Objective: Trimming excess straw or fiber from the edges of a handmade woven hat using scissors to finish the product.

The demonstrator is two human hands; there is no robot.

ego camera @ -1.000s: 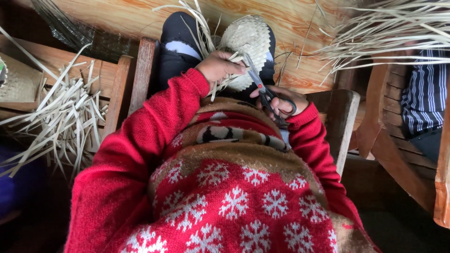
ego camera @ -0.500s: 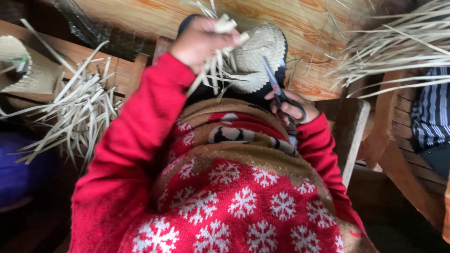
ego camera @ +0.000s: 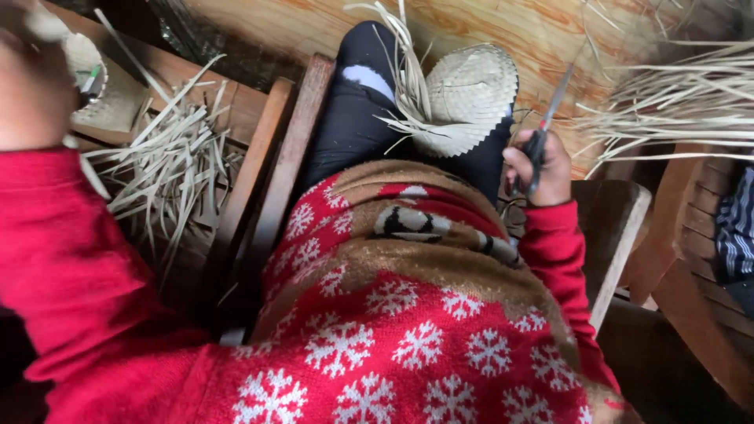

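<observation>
Lay on the lap: woven straw piece (ego camera: 470, 94), loose strands fanning leftward. Clenched beside it, just right: right hand (ego camera: 539, 166), grip closed round scissors (ego camera: 543, 132), blades pointing up. Rose top left, blurred: left hand (ego camera: 31, 82), grip unreadable.

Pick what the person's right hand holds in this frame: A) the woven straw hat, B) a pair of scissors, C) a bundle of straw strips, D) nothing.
B: the right hand grips a pair of scissors, blades pointing up, beside the woven straw hat resting on the lap.
</observation>
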